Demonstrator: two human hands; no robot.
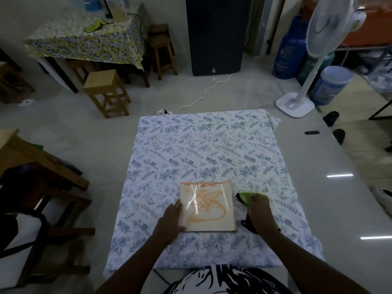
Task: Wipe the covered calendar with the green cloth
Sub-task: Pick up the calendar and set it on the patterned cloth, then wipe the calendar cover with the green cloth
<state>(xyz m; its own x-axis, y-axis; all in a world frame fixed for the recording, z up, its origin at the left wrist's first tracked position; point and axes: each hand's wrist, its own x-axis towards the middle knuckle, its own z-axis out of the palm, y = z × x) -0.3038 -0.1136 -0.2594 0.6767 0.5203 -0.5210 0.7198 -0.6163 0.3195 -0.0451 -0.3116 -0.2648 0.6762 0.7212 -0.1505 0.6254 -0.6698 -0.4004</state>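
Note:
The covered calendar [209, 206] lies flat on the floral-clothed table [203, 149], near its front edge. It is a pale square under glossy clear plastic, with orange scribbles across it. My left hand [172, 217] presses flat on the calendar's left edge, fingers together. Just right of the calendar, my right hand [259, 211] rests on the green cloth [246, 197], which has a black edge and lies on the tablecloth. Most of the cloth is hidden under the hand. The cloth sits beside the calendar and does not touch it.
A white standing fan [318, 49] stands at the back right beside blue gas cylinders. Wooden stools [106, 92] and a table with a lemon-print cloth [84, 39] are at the back left. A wooden bench [31, 162] is to my left.

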